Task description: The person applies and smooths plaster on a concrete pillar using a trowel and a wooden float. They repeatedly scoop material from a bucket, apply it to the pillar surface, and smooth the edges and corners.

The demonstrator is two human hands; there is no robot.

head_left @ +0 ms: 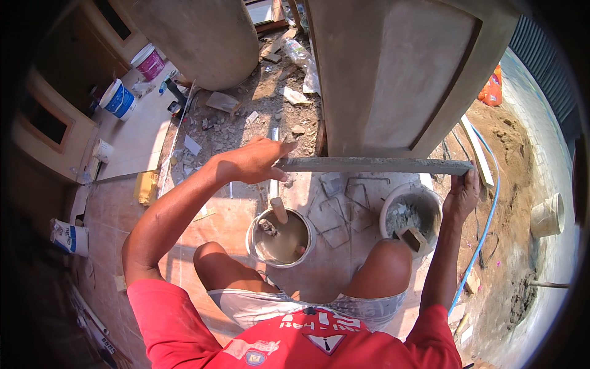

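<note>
A long grey, cement-smeared bar (375, 165) lies crosswise at the foot of a plastered pillar (412, 74) with a recessed panel. My left hand (261, 161) holds its left end, thumb below and fingers above. My right hand (464, 187) grips its right end from below. Between my knees is a bucket (252, 243) of murky water with tools standing in it. A grey tub (387, 221) of wet cement sits by my right knee, with a block (413, 239) on its rim.
Bent metal rods (369, 180) lie between the buckets. Paint pails (114, 101) stand on a tiled step at left. Rubble (239, 123) covers the ground beside a round column (196, 43). At right are sand (510, 160), a blue hose (482, 240) and a white bucket (547, 215).
</note>
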